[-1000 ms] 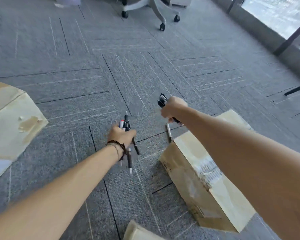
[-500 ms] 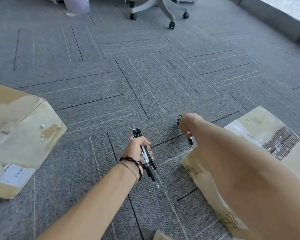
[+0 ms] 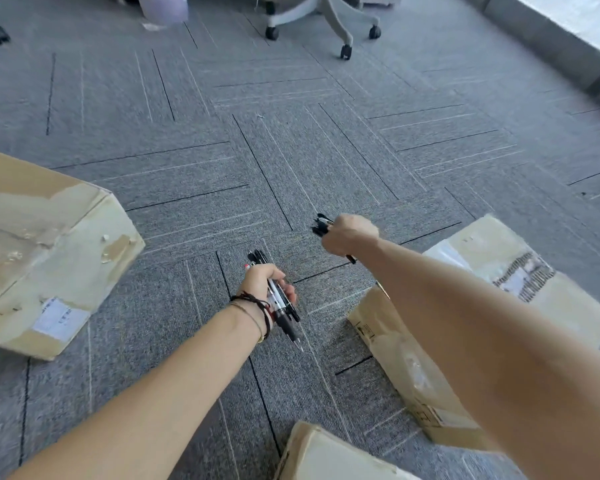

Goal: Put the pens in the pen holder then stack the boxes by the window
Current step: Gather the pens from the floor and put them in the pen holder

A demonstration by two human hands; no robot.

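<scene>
My left hand [image 3: 264, 284], with cords around the wrist, is closed around a bundle of black pens [image 3: 286, 315] whose tips point toward me. My right hand [image 3: 349, 235] grips a second bunch of dark pens [image 3: 321, 225] that stick out to its left. Both hands hover over grey carpet. Three cardboard boxes lie on the floor: a large one at the left [image 3: 45, 247], one at the right [image 3: 492, 268] partly hidden by my right forearm, and a corner of a third at the bottom edge [image 3: 329, 455]. No pen holder is in view.
An office chair base [image 3: 326, 19] with castors stands at the top centre. A pale purple bin [image 3: 163, 6] sits at the top left. The window sill and wall [image 3: 548, 39] run along the top right. Open carpet [image 3: 291, 140] lies between the boxes and the chair.
The pen that lay on the carpet by the right box is gone, and my right hand has lifted off the floor. The view has tilted down and leftward; both hands have stayed closed on pens.
</scene>
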